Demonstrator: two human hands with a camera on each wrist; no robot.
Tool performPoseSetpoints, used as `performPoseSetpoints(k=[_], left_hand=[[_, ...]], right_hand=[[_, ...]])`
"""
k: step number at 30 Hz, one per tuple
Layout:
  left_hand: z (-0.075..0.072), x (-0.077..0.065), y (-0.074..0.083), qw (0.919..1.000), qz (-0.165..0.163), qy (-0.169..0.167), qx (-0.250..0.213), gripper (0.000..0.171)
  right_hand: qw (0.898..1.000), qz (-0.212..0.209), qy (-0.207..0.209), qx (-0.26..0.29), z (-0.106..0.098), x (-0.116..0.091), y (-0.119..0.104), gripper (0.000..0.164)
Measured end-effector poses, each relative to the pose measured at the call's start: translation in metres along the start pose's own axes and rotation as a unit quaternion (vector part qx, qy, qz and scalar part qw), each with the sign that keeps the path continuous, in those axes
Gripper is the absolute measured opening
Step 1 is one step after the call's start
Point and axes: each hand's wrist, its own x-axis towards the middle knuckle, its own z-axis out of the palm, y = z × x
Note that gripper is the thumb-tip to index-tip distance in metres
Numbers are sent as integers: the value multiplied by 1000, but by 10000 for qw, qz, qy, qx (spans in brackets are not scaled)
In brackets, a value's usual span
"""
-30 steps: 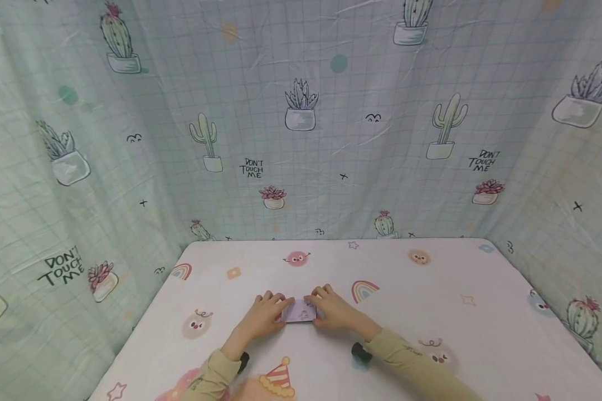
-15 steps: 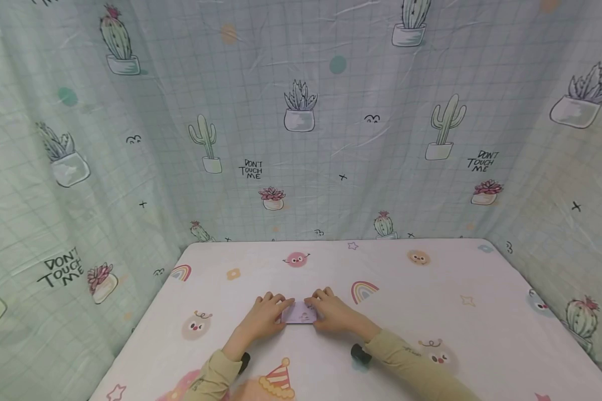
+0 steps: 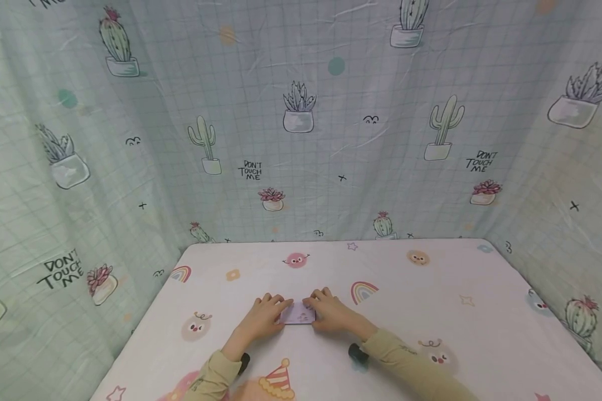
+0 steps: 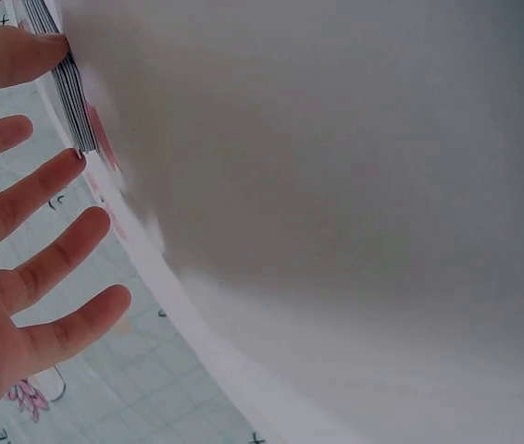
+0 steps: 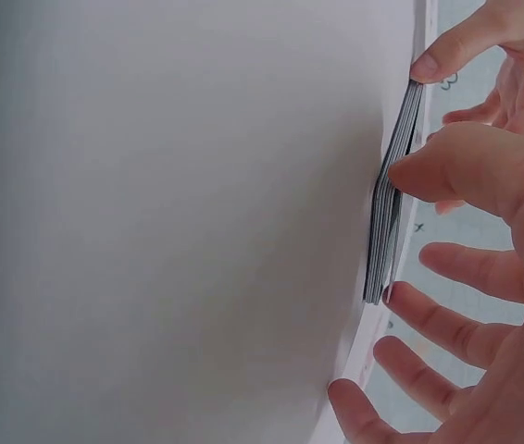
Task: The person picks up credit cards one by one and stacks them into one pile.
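Note:
A small stack of thin cards point(image 3: 298, 313) with a lilac printed top lies on the table, between both hands. My left hand point(image 3: 263, 316) holds its left end, thumb on the near edge and fingertips at the far side. My right hand point(image 3: 333, 313) holds the right end the same way. In the left wrist view the layered dark-and-white edge of the card stack point(image 4: 73, 97) shows beside the thumb. From the right wrist view the stack point(image 5: 380, 240) looks slightly bent, with one outer card apart from the others. The far edge is partly hidden by fingers.
The table point(image 3: 411, 312) has a pale cloth printed with faces, rainbows and stars. Curtains point(image 3: 331, 150) with cactus prints stand behind it and at both sides. Dark bands point(image 3: 358, 354) show near the wrists.
Both hands keep their hold on the card stack at nearly the same place. The head view has shifted very slightly.

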Motion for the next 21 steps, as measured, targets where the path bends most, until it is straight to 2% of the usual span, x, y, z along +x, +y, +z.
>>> performPoseSetpoints(k=[21], left_hand=[[2,2,0,9997,-43,-167,-149,48]], right_hand=[[9999,96,-38,51,0,-1,-1,54]])
